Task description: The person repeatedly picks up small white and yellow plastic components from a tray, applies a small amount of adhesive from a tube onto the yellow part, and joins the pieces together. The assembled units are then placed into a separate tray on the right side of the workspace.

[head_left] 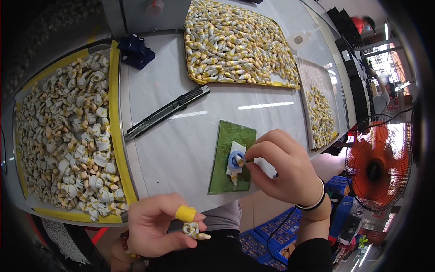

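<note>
My left hand [156, 224], with yellow tape round one finger, pinches a small white-and-yellow figurine part [193, 230] with a hollow round end and a pale tip, held off the table's near edge. My right hand [290, 170] reaches over a green mat [222, 170]. Its thumb and forefinger close at a small white-and-yellow cone-shaped piece [239, 159], which lies in a blue ring [234, 164] on a white pad [235, 147]. Just below the pad, another small white-and-yellow piece [234, 180] rests on the mat.
A yellow-edged tray [115, 136] of figurine parts stands at the left. Farther back is a tray [192, 81] full of cone-shaped pieces; a smaller tray [312, 72] sits right of it. A black utility knife [167, 111] and dark blue cloth [136, 52] lie on the table. An orange fan [376, 167] stands right.
</note>
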Tool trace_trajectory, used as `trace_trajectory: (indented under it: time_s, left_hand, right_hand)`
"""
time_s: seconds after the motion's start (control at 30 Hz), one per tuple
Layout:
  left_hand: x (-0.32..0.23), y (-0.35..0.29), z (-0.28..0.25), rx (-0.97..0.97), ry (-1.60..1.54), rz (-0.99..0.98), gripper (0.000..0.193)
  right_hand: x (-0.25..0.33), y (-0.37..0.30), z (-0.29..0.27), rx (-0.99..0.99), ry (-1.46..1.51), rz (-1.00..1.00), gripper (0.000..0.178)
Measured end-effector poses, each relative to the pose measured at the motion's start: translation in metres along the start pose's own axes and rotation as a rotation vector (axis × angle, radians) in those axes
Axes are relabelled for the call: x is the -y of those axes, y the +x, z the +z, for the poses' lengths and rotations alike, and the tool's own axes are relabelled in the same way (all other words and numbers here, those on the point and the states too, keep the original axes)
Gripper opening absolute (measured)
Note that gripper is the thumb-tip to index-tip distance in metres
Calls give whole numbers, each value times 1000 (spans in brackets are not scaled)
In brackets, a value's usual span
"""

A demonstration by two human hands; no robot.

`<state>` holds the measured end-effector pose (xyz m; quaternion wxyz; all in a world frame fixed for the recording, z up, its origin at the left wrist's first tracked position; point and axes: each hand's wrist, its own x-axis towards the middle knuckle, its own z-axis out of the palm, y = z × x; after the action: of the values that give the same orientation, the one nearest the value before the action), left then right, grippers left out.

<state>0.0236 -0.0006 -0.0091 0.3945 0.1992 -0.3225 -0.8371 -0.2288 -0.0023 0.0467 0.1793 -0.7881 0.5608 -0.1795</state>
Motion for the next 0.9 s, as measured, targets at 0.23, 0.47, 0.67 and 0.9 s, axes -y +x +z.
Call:
trace_trajectory:
  time_s: [0.23,0.47,0.67,0.9]
  left_hand:
    - [-2,3,-1,41,25,-16,31]
    - [0,3,-4,76,26,8,32]
    - [-2,6,4,-4,58,13,34]
    - [-2,7,5,-32,73,10,36]
  right_hand:
    - [7,3,4,-7,49,45,21]
    - [9,8,7,40,5,46,23]
    - [13,9,7,65,2,59,25]
    - [14,8,6,-2,-13,36,25]
